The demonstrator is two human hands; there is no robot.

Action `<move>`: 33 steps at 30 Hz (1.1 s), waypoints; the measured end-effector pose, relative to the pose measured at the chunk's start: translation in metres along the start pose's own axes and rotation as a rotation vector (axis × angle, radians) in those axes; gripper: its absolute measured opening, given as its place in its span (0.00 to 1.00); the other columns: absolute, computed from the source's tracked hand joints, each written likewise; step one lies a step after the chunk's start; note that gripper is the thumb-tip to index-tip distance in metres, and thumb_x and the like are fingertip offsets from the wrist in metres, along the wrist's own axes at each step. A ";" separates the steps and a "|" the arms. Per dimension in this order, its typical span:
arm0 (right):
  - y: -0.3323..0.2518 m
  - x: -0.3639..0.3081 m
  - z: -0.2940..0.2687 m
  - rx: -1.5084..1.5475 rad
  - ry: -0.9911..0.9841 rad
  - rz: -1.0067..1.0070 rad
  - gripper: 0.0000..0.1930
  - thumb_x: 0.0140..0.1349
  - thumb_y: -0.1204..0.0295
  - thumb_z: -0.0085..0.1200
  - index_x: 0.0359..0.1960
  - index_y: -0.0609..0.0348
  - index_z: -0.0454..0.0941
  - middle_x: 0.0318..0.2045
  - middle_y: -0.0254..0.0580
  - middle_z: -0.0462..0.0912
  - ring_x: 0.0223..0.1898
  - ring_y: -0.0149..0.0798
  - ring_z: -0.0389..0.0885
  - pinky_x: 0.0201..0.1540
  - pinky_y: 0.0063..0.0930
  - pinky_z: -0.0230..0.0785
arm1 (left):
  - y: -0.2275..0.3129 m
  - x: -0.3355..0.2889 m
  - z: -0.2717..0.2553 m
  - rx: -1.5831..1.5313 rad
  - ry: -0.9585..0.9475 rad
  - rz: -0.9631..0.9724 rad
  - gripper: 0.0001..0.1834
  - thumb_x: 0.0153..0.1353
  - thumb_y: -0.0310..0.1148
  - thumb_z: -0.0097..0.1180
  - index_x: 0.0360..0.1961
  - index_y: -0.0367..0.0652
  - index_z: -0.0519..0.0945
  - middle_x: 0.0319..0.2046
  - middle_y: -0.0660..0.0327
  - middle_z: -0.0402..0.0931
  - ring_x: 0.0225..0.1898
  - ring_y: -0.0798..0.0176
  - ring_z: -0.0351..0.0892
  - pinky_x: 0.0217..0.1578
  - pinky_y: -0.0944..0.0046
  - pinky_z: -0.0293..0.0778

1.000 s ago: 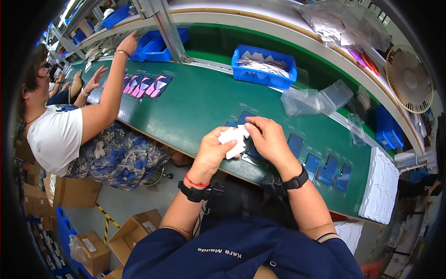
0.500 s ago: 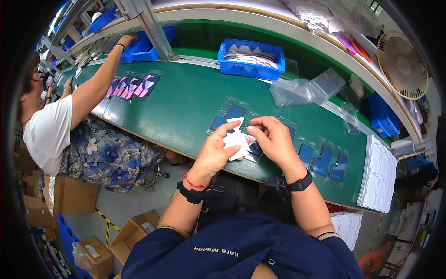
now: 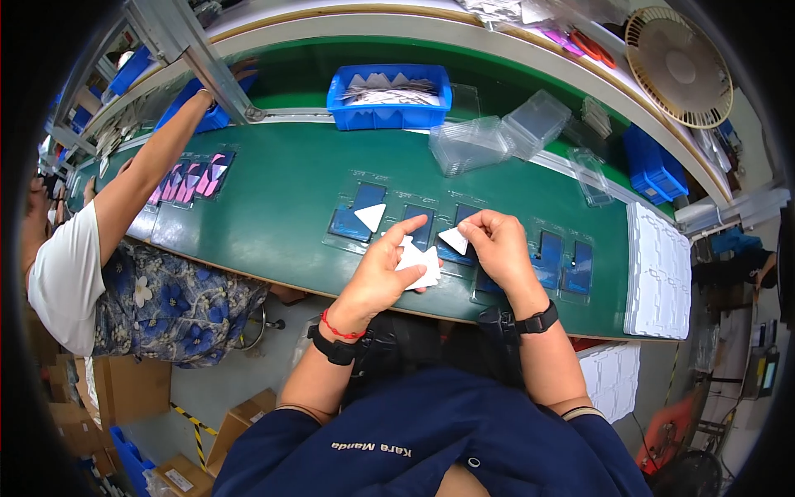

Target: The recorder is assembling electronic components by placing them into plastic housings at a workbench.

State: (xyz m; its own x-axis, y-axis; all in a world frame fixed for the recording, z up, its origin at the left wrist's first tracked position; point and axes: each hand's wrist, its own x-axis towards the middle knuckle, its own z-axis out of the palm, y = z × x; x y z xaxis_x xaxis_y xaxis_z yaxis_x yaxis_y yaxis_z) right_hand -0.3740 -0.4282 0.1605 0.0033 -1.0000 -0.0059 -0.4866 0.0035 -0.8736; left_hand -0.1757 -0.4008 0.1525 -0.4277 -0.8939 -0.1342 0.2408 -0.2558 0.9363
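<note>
My left hand [image 3: 383, 267] is closed around several white triangular cards [image 3: 419, 265]. Between the thumb and fingers of my right hand [image 3: 498, 246] is a single white triangular card [image 3: 454, 240], over one of the clear packages with dark blue pieces [image 3: 469, 214]. Another white triangular card [image 3: 370, 217] rests on the leftmost blue package [image 3: 349, 222]. More blue packages [image 3: 548, 258] lie beside my right wrist, and some are partly hidden beneath my hands.
A blue bin of white cards [image 3: 389, 109] stands at the back, near clear plastic trays [image 3: 472, 147]. White molded trays [image 3: 658, 273] are stacked at the right end. On the left, a co-worker [image 3: 70, 273] reaches to a blue bin beyond pink-and-black packages [image 3: 189, 177].
The view has shifted right. My right hand has moved away from my left and now pinches a white triangular card over a package. The card on the leftmost package now shows clear of my left fingers.
</note>
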 end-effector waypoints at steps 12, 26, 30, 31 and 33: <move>-0.015 -0.023 -0.007 0.169 -0.278 -0.095 0.08 0.50 0.73 0.65 0.30 0.63 0.79 0.24 0.30 0.77 0.24 0.20 0.67 0.26 0.17 0.62 | -0.007 0.010 0.030 0.080 -0.107 0.063 0.38 0.53 0.14 0.54 0.66 0.38 0.55 0.49 0.57 0.71 0.43 0.70 0.76 0.34 0.72 0.77; 0.022 -0.035 -0.059 0.302 -0.052 0.145 0.06 0.54 0.78 0.59 0.33 0.67 0.80 0.26 0.40 0.83 0.27 0.26 0.80 0.31 0.20 0.72 | -0.011 0.018 0.044 0.096 -0.074 -0.092 0.29 0.56 0.19 0.56 0.60 0.36 0.64 0.37 0.56 0.75 0.40 0.64 0.80 0.27 0.72 0.78; 0.025 -0.040 -0.068 -0.087 0.015 0.075 0.12 0.52 0.79 0.58 0.40 0.66 0.80 0.25 0.46 0.83 0.28 0.31 0.82 0.32 0.22 0.73 | -0.009 0.020 0.041 0.140 -0.049 -0.081 0.28 0.57 0.19 0.54 0.60 0.35 0.64 0.39 0.54 0.76 0.39 0.64 0.80 0.28 0.71 0.78; 0.024 -0.041 -0.071 -0.147 0.032 0.050 0.14 0.52 0.80 0.57 0.42 0.66 0.79 0.25 0.47 0.83 0.28 0.32 0.82 0.32 0.22 0.73 | -0.009 0.020 0.041 0.139 -0.055 -0.082 0.28 0.57 0.19 0.54 0.60 0.35 0.64 0.39 0.54 0.76 0.39 0.64 0.80 0.28 0.71 0.78; 0.021 -0.044 -0.080 -0.107 0.052 0.074 0.16 0.52 0.81 0.56 0.45 0.66 0.78 0.25 0.46 0.83 0.27 0.31 0.82 0.31 0.22 0.72 | -0.010 0.021 0.042 0.095 -0.043 -0.099 0.28 0.57 0.19 0.54 0.60 0.35 0.63 0.39 0.52 0.77 0.40 0.64 0.79 0.30 0.70 0.79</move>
State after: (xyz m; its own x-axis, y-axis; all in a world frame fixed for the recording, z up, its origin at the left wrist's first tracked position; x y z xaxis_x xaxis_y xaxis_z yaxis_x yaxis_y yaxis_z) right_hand -0.4542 -0.3842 0.1811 -0.0798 -0.9960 -0.0405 -0.5746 0.0792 -0.8146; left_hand -0.2241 -0.4019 0.1540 -0.4826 -0.8490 -0.2151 0.1133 -0.3041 0.9459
